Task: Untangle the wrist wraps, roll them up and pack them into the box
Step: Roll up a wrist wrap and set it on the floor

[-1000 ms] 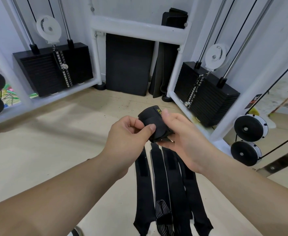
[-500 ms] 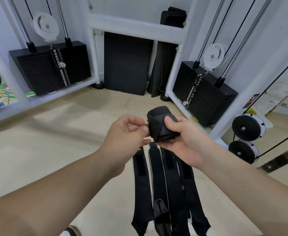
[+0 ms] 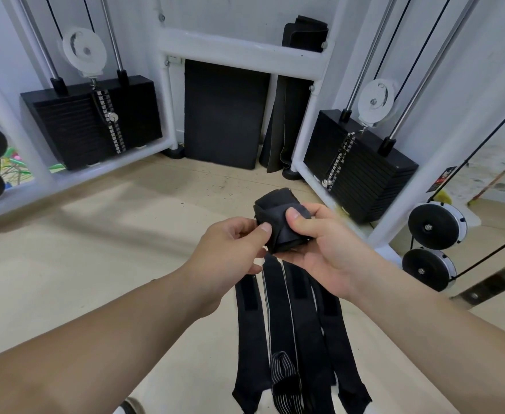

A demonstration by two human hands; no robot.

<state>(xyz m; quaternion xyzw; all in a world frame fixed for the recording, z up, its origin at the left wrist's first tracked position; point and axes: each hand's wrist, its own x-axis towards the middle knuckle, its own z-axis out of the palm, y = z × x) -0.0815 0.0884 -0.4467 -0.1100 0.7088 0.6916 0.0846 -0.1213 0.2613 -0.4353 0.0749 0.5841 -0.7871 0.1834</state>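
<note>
now the rolled wrist wrap (image 3: 278, 222) is clamped between both hands: cradled in the right hand (image 3: 326, 249), pinched at its near edge by the left hand (image 3: 233, 249).

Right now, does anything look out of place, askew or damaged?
Nothing damaged. The rolled wrap, gripped by left hand and right hand, looks slightly lopsided, its outer flap slanted. The unrolled wraps below lie straight, side by side.
</note>
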